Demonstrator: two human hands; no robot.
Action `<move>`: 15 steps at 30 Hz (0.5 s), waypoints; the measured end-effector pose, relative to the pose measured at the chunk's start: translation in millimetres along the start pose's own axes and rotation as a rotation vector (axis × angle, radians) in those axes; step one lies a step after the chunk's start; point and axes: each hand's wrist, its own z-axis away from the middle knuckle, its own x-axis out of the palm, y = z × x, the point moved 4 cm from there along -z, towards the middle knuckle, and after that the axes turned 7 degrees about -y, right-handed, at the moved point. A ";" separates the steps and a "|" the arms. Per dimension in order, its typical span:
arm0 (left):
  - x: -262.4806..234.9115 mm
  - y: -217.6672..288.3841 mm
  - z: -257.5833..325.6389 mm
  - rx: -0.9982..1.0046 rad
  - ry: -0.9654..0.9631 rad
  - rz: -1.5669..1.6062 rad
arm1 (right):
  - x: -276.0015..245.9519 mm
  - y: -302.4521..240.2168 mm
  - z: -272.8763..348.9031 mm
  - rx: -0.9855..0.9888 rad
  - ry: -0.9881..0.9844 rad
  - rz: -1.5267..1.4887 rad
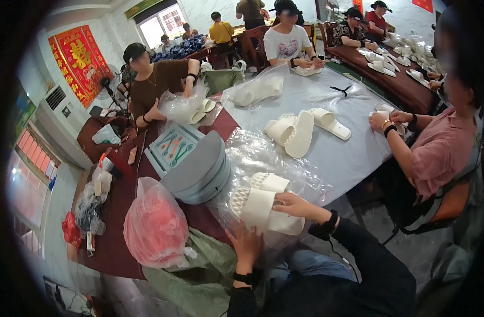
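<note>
A pair of white slide slippers [257,210] lies close in front of me, with clear plastic around and under it. My right hand [293,205] is closed on the nearer slipper at the inner edge of its strap; some of its fingers are hidden inside. Against the strap's near left side rests my left hand [246,243], fingers stretched and slightly apart, touching the slipper or the plastic beside it. Beyond the pair, a sheet of clear plastic bags [257,153] is spread on the table. More white slippers [300,132] lie farther off, one tipped on its side.
Left of my hands stand a grey rounded stack [199,169] and a plastic bag with pink contents [156,224]. Green cloth [199,269] hangs at the near edge. Co-workers sit around the table, one at the right [437,142] handling slippers. A bundle of clear strips [342,94] lies far back.
</note>
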 end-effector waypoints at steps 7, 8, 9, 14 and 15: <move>16.3 -1.2 -41.6 0.140 -0.169 0.114 | -8.8 -1.3 58.0 -0.064 -0.104 -0.098; 28.9 -11.5 -38.2 0.135 -0.175 0.117 | -5.8 -4.3 65.8 -0.001 -0.133 -0.068; 39.8 -14.7 -37.6 0.138 -0.182 0.125 | -5.1 -6.6 74.2 0.101 -0.153 -0.087; 26.0 -10.0 -45.2 -0.026 -0.208 0.219 | -8.4 1.0 93.5 0.056 -0.153 -0.070; 20.6 -14.7 -44.2 -0.054 -0.117 0.368 | -7.2 -1.0 95.0 0.069 -0.125 -0.116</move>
